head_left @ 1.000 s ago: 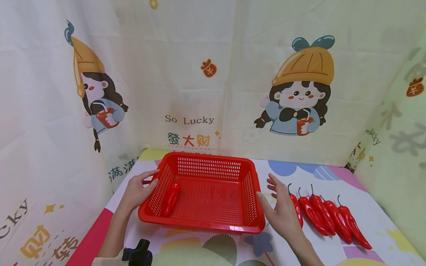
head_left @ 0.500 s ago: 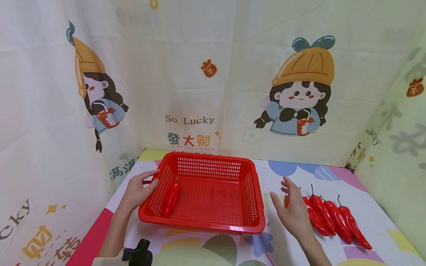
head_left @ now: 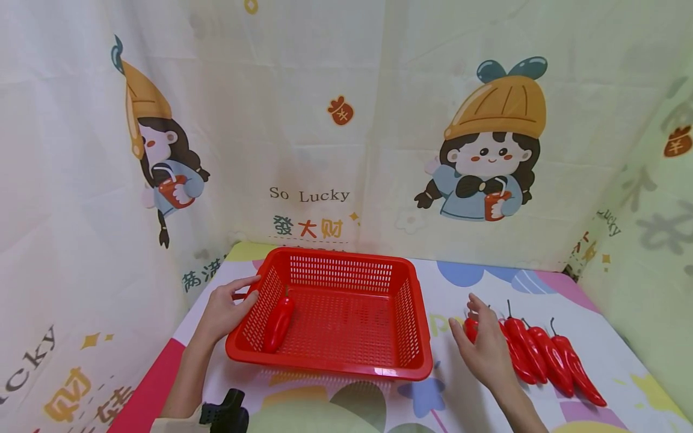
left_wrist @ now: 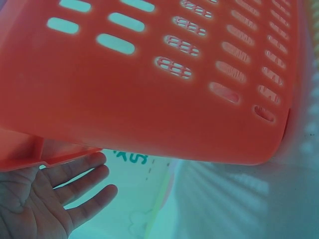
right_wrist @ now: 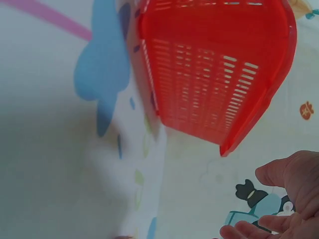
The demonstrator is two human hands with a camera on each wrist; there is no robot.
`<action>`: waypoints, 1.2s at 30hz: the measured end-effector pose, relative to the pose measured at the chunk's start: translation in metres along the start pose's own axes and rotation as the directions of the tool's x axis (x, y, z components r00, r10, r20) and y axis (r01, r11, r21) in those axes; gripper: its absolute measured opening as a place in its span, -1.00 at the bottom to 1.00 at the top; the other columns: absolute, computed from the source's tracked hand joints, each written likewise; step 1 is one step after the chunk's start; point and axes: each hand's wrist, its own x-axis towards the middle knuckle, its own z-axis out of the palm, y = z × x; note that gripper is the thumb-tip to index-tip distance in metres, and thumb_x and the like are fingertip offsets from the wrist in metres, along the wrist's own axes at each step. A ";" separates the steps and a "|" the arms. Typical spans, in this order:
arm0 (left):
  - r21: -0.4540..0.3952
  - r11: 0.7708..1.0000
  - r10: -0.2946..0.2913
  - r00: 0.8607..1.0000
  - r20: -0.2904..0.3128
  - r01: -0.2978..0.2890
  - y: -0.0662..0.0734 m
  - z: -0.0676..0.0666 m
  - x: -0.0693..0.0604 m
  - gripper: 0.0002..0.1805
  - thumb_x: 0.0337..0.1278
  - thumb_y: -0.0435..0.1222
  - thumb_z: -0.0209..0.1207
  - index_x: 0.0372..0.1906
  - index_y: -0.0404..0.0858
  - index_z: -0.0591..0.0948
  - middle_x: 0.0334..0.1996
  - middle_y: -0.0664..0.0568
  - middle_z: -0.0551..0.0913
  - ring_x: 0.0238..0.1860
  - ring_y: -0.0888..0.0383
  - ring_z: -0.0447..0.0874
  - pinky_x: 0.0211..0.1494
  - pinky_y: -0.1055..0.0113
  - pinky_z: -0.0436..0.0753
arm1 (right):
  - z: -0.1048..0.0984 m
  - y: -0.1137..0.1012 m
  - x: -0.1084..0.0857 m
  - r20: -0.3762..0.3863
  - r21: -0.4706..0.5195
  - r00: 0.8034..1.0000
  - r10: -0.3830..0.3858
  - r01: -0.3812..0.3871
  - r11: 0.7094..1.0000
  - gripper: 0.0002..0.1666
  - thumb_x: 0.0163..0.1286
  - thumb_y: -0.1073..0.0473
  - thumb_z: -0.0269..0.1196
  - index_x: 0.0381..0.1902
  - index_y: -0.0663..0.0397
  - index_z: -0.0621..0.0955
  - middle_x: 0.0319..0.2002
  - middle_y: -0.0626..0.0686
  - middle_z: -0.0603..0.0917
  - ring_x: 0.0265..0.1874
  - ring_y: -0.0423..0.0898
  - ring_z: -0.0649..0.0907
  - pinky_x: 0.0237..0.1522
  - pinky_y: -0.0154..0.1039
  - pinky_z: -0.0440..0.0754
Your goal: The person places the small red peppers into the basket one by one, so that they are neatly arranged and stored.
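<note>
A red plastic basket [head_left: 346,370] with slotted walls stands on the table, holding one red chili pepper [head_left: 278,325] near its left wall. My left hand [head_left: 224,310] holds the basket's left rim, thumb and index finger at the rim; in the left wrist view the other fingers [left_wrist: 89,181] stretch out beneath it. To the right of the basket, my right hand [head_left: 484,346] is at the leftmost peppers, thumb and fingers spread apart, and partly covers them. Several red chili peppers [head_left: 554,361] with dark stems lie in a row there. In the right wrist view nothing shows in the right hand [right_wrist: 294,199].
The table carries a printed cloth [head_left: 433,279] with coloured shapes. A pale curtain [head_left: 379,150] with cartoon figures encloses the back and both sides. A dark strapped device [head_left: 227,412] sits on my left wrist.
My right hand has moved from beside the basket's right rim to the right, over the leftmost peppers. The left hand and the basket have stayed in place.
</note>
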 end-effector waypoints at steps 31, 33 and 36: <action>0.022 0.999 0.048 0.999 -0.014 -0.048 -0.004 0.000 0.002 -0.49 0.38 -0.24 0.23 0.37 -0.27 0.55 0.22 -0.30 0.62 0.03 -0.19 0.68 -0.12 0.11 0.80 | 0.001 0.052 0.007 0.088 -0.129 0.991 0.097 -0.085 0.988 -0.05 0.38 0.13 0.31 0.53 0.40 0.12 0.32 0.48 0.33 0.25 0.42 0.40 0.10 0.37 0.60; 0.022 0.999 0.049 0.999 -0.015 -0.048 -0.004 0.000 0.002 -0.49 0.38 -0.24 0.23 0.37 -0.27 0.55 0.22 -0.30 0.62 0.04 -0.19 0.68 -0.12 0.11 0.80 | 0.002 0.054 0.008 0.090 -0.138 0.991 0.101 -0.088 0.987 -0.05 0.38 0.13 0.32 0.53 0.41 0.12 0.32 0.49 0.33 0.25 0.42 0.40 0.09 0.36 0.61; 0.022 0.999 0.048 0.999 -0.015 -0.048 -0.004 0.000 0.001 -0.49 0.38 -0.24 0.22 0.37 -0.27 0.55 0.23 -0.30 0.62 0.05 -0.19 0.68 -0.12 0.11 0.80 | 0.003 0.057 0.009 0.098 -0.146 0.988 0.123 -0.108 0.983 -0.03 0.37 0.13 0.32 0.52 0.41 0.11 0.31 0.49 0.32 0.25 0.42 0.39 0.10 0.35 0.61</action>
